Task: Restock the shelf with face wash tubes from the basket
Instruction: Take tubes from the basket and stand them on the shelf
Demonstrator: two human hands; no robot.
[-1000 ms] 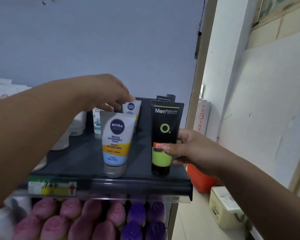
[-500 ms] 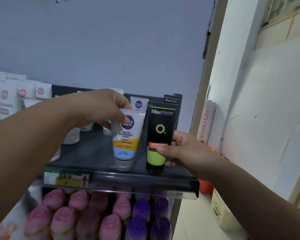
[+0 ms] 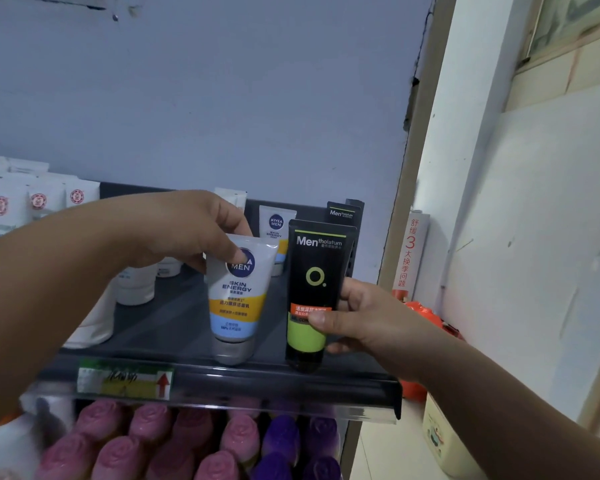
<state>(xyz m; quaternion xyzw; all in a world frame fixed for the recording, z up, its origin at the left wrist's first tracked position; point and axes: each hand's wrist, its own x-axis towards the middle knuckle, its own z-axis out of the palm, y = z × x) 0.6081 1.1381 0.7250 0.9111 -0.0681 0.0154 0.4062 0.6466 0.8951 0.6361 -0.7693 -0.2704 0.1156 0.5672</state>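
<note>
On the dark grey metal shelf [image 3: 174,327], the right hand [image 3: 364,317] grips the black-and-green plastic tube [image 3: 312,271] at mid-height. Beside it, the left hand [image 3: 184,233] pinches the top of the white yellow-banded plastic tube [image 3: 238,306] with its fingers [image 3: 235,250]. Both tubes stand upright, caps down.

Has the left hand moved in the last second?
Yes. The left hand came forward toward the shelf edge: from the top of the rear Nivea tube to the front Nivea tube, whose top it now pinches.

The white tube [image 3: 236,299] and black tube [image 3: 313,271] stand cap-down on shelf [image 3: 174,327].
</note>
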